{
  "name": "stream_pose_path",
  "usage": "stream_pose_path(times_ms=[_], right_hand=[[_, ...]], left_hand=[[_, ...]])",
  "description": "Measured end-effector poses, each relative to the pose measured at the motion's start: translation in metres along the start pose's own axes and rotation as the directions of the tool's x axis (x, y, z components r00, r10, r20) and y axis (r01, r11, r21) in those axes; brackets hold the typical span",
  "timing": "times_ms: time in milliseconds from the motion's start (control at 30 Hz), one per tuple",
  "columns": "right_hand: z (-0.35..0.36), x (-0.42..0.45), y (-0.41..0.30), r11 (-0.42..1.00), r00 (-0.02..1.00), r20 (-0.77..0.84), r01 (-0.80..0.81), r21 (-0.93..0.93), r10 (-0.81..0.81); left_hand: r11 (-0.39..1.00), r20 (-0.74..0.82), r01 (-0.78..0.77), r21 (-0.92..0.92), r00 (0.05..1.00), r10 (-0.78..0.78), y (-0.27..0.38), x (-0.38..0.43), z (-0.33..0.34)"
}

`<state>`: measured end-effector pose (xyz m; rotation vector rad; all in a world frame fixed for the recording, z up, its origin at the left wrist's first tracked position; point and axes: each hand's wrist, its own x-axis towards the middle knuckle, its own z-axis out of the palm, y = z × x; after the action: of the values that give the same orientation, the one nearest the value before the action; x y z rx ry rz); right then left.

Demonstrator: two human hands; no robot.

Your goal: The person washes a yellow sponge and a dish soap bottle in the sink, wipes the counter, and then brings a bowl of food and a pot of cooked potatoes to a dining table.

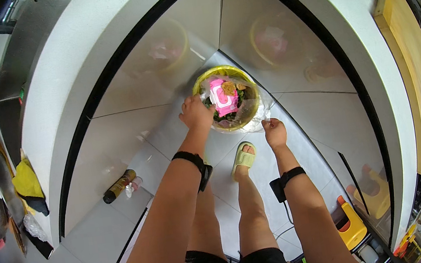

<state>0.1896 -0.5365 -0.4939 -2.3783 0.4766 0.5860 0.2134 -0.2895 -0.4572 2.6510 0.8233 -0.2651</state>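
A round yellow bin (254,111) stands on the tiled floor in the corner, lined with a clear plastic bag (255,123). Inside lie a pink and white wipes packet (223,96), a brown crumpled piece (228,88) and dark green leafy scraps (240,95). My left hand (197,112) is at the bin's left rim by the bag's edge; its grip cannot be made out. Below and right of the bin, my right hand (274,130) pinches the bag's edge between closed fingers.
Glossy cabinet panels (127,82) meet behind the bin. A spray can (119,186) and a small pink-white bottle (136,183) lie at the left. A yellow plastic item (352,226) is at lower right. White counters curve along both sides, with a wooden board (408,75) on the right one.
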Motion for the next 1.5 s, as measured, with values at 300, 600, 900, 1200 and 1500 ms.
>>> stream_pose_path(times_ms=[300,600,900,1200,1500], right_hand=[[0.016,0.0,-0.069,0.764,0.945,-0.097,0.312,0.564,-0.314],[0.071,0.035,-0.153,0.811,0.844,0.039,0.5,0.304,-0.535],[0.091,0.045,-0.14,0.699,0.696,0.107,0.715,-0.01,-0.71],[0.074,0.058,-0.029,0.632,0.965,0.232,-0.105,0.767,-0.121],[0.053,0.05,-0.028,0.905,0.737,0.594,0.424,-0.035,-0.322]], left_hand=[[0.702,0.305,0.045,-0.711,0.919,0.25,-0.023,0.031,0.031],[-0.139,0.486,0.558,-0.818,0.8,0.351,-0.037,0.051,0.033],[0.186,0.582,0.552,-0.813,0.783,0.219,-0.053,0.062,0.044],[0.895,-0.002,-0.247,-0.373,0.964,0.265,-0.106,0.091,0.098],[0.284,0.454,0.468,-0.837,0.883,-0.115,-0.107,0.074,0.08]])
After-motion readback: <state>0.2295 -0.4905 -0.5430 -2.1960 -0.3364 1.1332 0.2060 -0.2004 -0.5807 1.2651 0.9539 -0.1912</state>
